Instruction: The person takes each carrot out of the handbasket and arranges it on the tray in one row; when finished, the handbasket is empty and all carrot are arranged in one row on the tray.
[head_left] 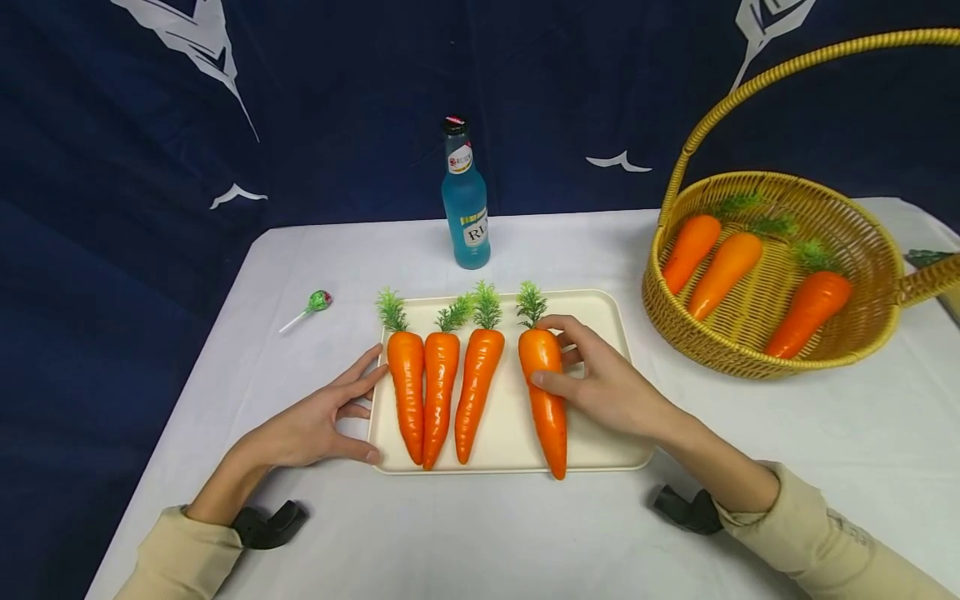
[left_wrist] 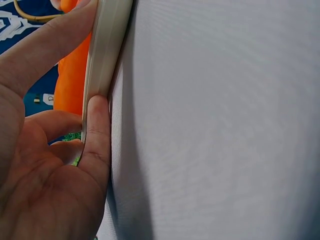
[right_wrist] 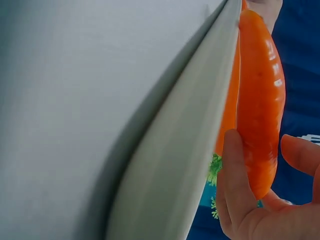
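Observation:
A cream tray (head_left: 592, 454) holds several orange carrots with green tops. My right hand (head_left: 600, 379) has its thumb and fingers around the thick upper part of the rightmost carrot (head_left: 545, 387), whose tip crosses the tray's near rim. In the right wrist view this carrot (right_wrist: 261, 95) lies between thumb and fingers. Three other carrots lie side by side on the left: an outer carrot (head_left: 406, 392), a middle carrot (head_left: 440, 392) and an inner carrot (head_left: 480, 387). At the tray's left end my left hand (head_left: 322, 421) is spread, fingers and thumb touching the rim (left_wrist: 102, 55).
A yellow wicker basket (head_left: 720, 350) with a tall handle stands at the right, with three carrots inside. Behind the tray stands a blue bottle (head_left: 467, 208). A green-wrapped lollipop (head_left: 318, 301) lies at the left on the white tablecloth (head_left: 450, 542). Dark blue fabric (head_left: 337, 108) hangs behind.

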